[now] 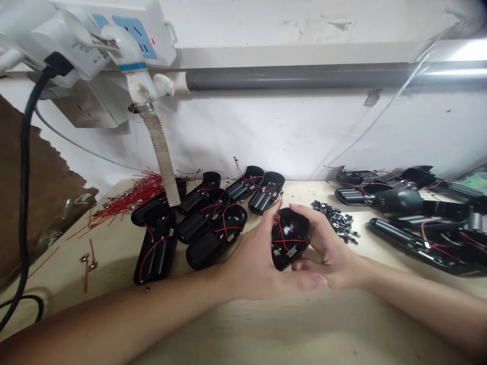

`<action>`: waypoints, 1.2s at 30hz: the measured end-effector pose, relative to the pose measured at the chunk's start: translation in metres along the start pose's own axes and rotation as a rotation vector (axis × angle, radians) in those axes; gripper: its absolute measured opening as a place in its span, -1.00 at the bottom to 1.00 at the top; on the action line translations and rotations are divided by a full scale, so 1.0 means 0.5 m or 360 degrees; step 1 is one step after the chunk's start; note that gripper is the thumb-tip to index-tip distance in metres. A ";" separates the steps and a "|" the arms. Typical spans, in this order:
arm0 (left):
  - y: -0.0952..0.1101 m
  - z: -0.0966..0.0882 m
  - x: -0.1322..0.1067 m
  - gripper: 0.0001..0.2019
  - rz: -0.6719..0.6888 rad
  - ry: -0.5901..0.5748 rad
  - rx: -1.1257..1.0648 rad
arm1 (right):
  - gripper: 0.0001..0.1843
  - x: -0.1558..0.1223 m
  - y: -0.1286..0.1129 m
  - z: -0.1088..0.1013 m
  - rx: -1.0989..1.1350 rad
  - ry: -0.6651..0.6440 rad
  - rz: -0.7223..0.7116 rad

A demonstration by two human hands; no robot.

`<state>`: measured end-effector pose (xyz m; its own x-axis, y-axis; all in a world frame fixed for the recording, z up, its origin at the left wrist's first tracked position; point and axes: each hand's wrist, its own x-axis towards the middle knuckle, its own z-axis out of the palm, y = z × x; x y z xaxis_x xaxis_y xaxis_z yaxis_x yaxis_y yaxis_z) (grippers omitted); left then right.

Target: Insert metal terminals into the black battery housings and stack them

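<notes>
Both forearms are angling in from the lower corners, wrists turning inward. Left hand (251, 258) and right hand (327, 243) are both grasping a black plastic battery housing (289, 238) with red wires, holding it between them just above the wooden workbench (289, 324). Housing's rounded end is facing up and away from the person, long axis foreshortened, so exact line is hard to call. More wired housings (216, 243) are lying left, a pile of metal clips (335, 218) right. White wall, grey pipe (297, 76) and power strip (129, 35) are running behind.
</notes>
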<state>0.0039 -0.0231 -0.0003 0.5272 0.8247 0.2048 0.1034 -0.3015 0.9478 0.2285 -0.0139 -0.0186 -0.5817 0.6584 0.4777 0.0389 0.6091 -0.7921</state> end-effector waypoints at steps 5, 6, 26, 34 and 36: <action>0.004 -0.001 0.000 0.26 -0.0015 -0.0012 -0.0025 | 0.07 -0.002 -0.008 0.007 0.0060 -0.0016 0.0060; 0.004 -0.001 0.000 0.29 -0.0022 -0.0011 -0.0033 | 0.07 -0.002 -0.010 0.007 0.0077 -0.0028 0.0069; 0.013 0.001 0.002 0.08 -0.0065 -0.0010 0.0058 | 0.04 -0.004 -0.011 0.019 -0.0010 0.0025 0.0080; 0.013 0.006 0.003 -0.29 -0.0079 0.0096 0.0160 | -0.01 0.001 -0.018 0.030 -0.0023 0.0059 0.0130; 0.012 0.008 0.003 -0.35 -0.0065 0.0099 0.0174 | -0.03 0.002 -0.022 0.033 -0.0018 0.0081 0.0144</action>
<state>0.0086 -0.0257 0.0046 0.4676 0.8644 0.1848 0.2168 -0.3149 0.9240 0.2142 -0.0272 -0.0159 -0.5331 0.7326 0.4232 0.0988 0.5507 -0.8289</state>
